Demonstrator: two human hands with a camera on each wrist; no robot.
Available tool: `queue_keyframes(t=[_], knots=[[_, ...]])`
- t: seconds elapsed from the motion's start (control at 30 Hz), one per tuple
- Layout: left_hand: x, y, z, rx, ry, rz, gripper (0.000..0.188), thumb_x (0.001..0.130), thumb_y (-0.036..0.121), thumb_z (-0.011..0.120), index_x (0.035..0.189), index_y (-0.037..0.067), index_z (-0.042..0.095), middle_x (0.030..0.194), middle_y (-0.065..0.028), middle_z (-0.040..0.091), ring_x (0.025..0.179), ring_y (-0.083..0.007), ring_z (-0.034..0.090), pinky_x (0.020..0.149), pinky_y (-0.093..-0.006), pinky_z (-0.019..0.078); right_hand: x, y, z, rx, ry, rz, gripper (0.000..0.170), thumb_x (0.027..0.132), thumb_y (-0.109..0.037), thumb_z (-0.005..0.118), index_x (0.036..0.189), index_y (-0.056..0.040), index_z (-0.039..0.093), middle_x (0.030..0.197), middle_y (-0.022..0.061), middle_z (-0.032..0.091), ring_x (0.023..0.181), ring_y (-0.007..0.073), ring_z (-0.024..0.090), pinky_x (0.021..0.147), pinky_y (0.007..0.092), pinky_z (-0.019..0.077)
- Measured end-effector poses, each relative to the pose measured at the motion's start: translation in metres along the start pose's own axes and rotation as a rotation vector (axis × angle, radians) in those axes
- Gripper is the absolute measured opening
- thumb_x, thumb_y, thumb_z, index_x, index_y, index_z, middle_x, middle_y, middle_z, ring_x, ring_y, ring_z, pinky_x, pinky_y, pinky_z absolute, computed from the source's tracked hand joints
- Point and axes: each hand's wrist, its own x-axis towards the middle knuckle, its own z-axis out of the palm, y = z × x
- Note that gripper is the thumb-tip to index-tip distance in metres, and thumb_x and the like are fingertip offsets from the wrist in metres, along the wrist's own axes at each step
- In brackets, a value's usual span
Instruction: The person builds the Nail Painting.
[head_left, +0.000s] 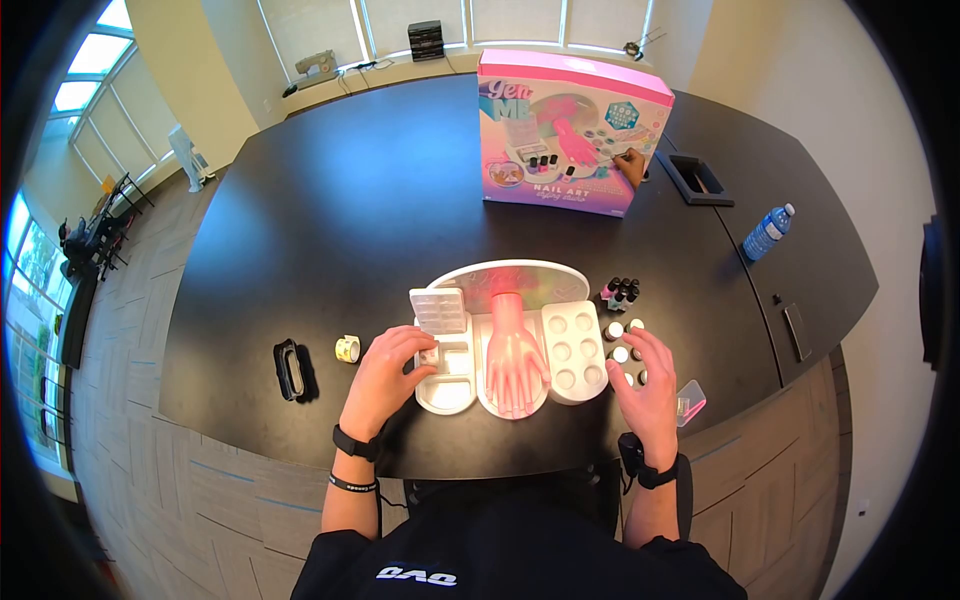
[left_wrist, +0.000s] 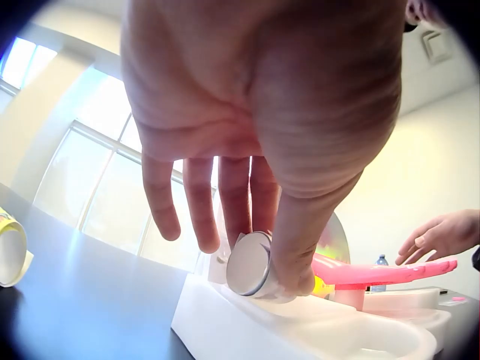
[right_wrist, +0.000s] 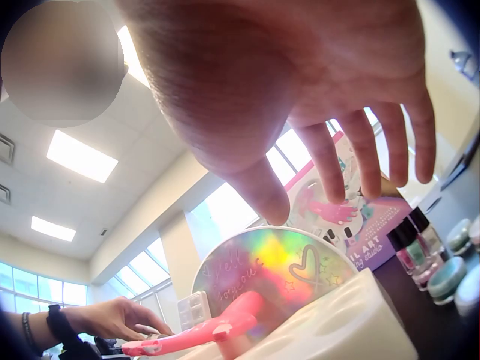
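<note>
Toward the left edge of the desk (head_left: 330,170) lies a black band (head_left: 290,371), with a yellow roll (head_left: 348,349) to its right. Next comes the left hand (head_left: 385,375), thumb and fingers pinching a small white roll (left_wrist: 249,264) at the left compartments of the white tray (head_left: 447,395), near the front edge; whether the roll touches the tray I cannot tell. A grid plate (head_left: 438,311) stands upright at the tray's back left. In the middle a pink model (head_left: 513,350) lies palm down, fingers toward the front edge, before a round-topped mirror (head_left: 545,281) (its surface shines in rainbow colors). The printed box (head_left: 570,140) stands near the far edge. Right of the model is a palette (head_left: 573,352) with six wells, then dark-capped bottles (head_left: 622,294) and, nearer the front edge, jars (head_left: 614,331). The right hand (head_left: 648,388) is over the jars, fingers spread apart and holding nothing. Beyond it are a clear container (head_left: 690,403) and, toward the right edge, a water bottle (head_left: 768,233).
</note>
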Motion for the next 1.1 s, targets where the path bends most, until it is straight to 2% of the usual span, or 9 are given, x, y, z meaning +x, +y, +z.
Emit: queue_keyframes(t=[0.33, 0.43, 0.5, 0.6, 1.1], knots=[[-0.002, -0.001, 0.005, 0.033, -0.027, -0.019, 0.032, 0.083, 0.013, 0.088, 0.113, 0.005, 0.080, 0.118, -0.0070, 0.080, 0.132, -0.0312, 0.064, 0.110, -0.0461, 0.0506, -0.001, 0.000, 0.001, 0.001, -0.007, -0.023, 0.046, 0.090, -0.013, 0.084, 0.133, -0.0027, 0.072, 0.142, 0.0168, 0.068, 0.136, 0.0378, 0.059, 0.115, 0.0469, 0.0475], [-0.003, -0.001, 0.005, 0.083, -0.018, 0.021, 0.033, 0.083, 0.013, 0.088, 0.114, 0.004, 0.080, 0.119, -0.0069, 0.079, 0.129, -0.0312, 0.064, 0.109, -0.0452, 0.0521, 0.000, 0.000, 0.001, 0.001, -0.007, -0.024, 0.045, 0.090, -0.013, 0.084, 0.132, -0.0027, 0.072, 0.142, 0.0163, 0.068, 0.135, 0.0377, 0.059, 0.115, 0.0469, 0.0476], [-0.002, 0.000, 0.006, 0.039, -0.018, 0.018, 0.037, 0.080, 0.011, 0.090, 0.115, 0.004, 0.081, 0.121, -0.0080, 0.079, 0.123, -0.0305, 0.066, 0.105, -0.0427, 0.0552, 0.000, -0.001, 0.001, 0.002, -0.010, -0.022, 0.045, 0.090, -0.012, 0.084, 0.132, -0.0027, 0.072, 0.142, 0.0157, 0.068, 0.135, 0.0375, 0.059, 0.115, 0.0468, 0.0475], [-0.001, 0.004, 0.009, -0.009, -0.028, -0.007, 0.036, 0.083, 0.010, 0.089, 0.116, 0.003, 0.080, 0.122, -0.0082, 0.078, 0.118, -0.0301, 0.067, 0.102, -0.0420, 0.0559, 0.000, -0.004, 0.001, 0.002, -0.015, -0.020, 0.045, 0.090, -0.012, 0.083, 0.132, -0.0028, 0.072, 0.142, 0.0145, 0.068, 0.135, 0.0371, 0.059, 0.115, 0.0465, 0.0474], [-0.001, 0.015, 0.023, -0.089, -0.080, -0.044, 0.030, 0.092, 0.006, 0.081, 0.122, 0.003, 0.078, 0.124, -0.0104, 0.073, 0.110, -0.0316, 0.073, 0.096, -0.0417, 0.0591, -0.001, -0.002, 0.001, 0.003, -0.021, -0.025, 0.046, 0.089, -0.012, 0.083, 0.133, -0.0032, 0.072, 0.143, 0.0134, 0.068, 0.135, 0.0370, 0.060, 0.116, 0.0465, 0.0474]])
